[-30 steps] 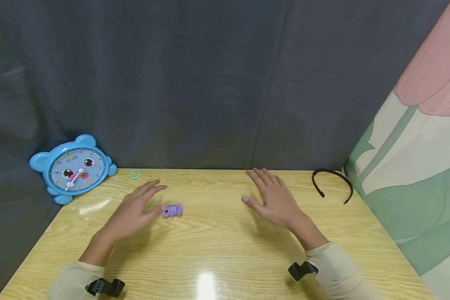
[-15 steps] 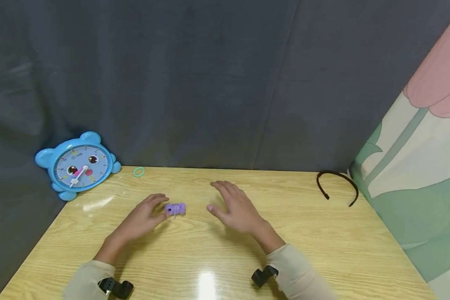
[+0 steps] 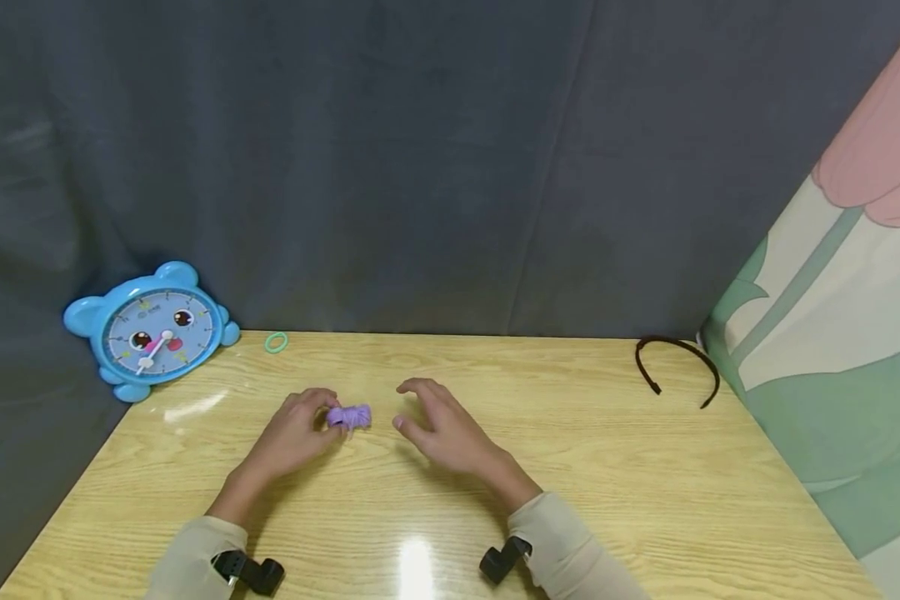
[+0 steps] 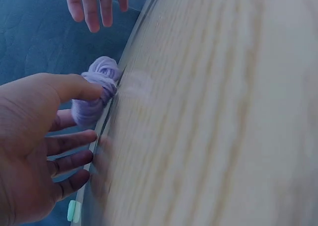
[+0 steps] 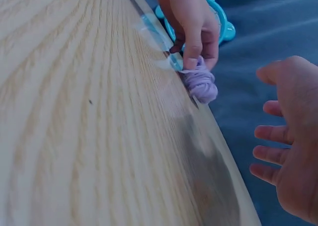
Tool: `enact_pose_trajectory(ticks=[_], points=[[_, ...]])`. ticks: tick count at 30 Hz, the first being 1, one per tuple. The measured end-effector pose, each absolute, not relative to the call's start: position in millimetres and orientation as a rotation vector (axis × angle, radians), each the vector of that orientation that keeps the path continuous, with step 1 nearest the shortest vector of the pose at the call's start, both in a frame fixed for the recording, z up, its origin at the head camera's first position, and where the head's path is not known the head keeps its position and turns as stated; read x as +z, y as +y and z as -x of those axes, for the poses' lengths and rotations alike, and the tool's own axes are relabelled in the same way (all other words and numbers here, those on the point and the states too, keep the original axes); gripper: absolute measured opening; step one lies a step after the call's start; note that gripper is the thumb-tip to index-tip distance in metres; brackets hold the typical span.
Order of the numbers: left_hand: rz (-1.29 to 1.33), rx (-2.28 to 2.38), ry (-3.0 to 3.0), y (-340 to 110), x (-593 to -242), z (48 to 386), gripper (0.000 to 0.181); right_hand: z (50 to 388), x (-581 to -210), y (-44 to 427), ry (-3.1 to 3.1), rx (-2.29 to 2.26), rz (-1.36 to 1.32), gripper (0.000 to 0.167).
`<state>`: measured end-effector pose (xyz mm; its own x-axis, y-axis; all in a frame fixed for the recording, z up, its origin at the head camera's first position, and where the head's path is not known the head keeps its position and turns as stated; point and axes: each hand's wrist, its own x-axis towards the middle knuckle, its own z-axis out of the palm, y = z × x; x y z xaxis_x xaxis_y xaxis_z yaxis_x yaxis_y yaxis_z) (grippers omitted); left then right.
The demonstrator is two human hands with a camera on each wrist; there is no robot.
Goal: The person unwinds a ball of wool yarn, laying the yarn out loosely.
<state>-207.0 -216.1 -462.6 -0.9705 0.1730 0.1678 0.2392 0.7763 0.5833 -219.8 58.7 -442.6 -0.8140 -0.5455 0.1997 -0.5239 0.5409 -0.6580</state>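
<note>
Purple yarn bundle [image 3: 352, 417], lower centre-left of frame, pinched at 1 end by left hand [image 3: 297, 431]; right hand [image 3: 448, 431] wide, empty; best gripped lightly.

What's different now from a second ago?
The left hand has closed thumb and finger on the yarn and now pinches its left end. The right hand has moved left, close to the yarn, and holds nothing. The clock, ring and headband stayed where they were.
</note>
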Motion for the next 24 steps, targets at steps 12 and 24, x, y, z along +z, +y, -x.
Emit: enact_pose_trajectory(ticks=[12, 24], points=[[0.25, -1.466, -2.724, -191, -440, 200, 0.018, 216, -445, 46, 2.664, -1.518, 1.053, 0.031], [0.352, -1.412, -2.647, -157, -419, 184, 0.014, 210, -438, 45, 2.82, -1.771, 1.177, 0.021]])
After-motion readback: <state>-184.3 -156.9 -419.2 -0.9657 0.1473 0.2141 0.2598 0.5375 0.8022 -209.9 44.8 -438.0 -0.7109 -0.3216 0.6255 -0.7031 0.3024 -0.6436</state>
